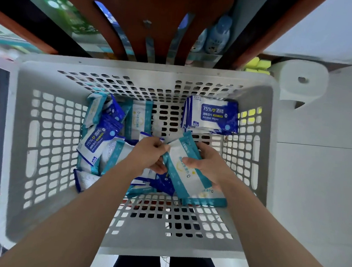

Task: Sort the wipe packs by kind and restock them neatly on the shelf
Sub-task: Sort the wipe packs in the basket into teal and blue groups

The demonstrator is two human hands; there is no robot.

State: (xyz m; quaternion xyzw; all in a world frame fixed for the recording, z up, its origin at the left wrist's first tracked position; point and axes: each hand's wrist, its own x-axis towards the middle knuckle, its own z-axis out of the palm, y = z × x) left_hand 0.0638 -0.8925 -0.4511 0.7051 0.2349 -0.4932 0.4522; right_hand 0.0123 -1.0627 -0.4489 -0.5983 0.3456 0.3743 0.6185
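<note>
Slotted basket (47, 146), teal wipe packs (184, 177) in both hands (148, 152) (209, 165)

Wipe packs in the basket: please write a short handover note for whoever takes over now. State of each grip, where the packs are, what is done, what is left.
Left grip pinches the edge of the teal packs that the right grip holds as a stack.
Blue alcohol packs stand gathered in the far right corner of the white basket.
A mixed pile of blue and teal packs lies on its left side.
Done: part of the sorting.
Left: sort the mixed pile, then restock the shelf.
</note>
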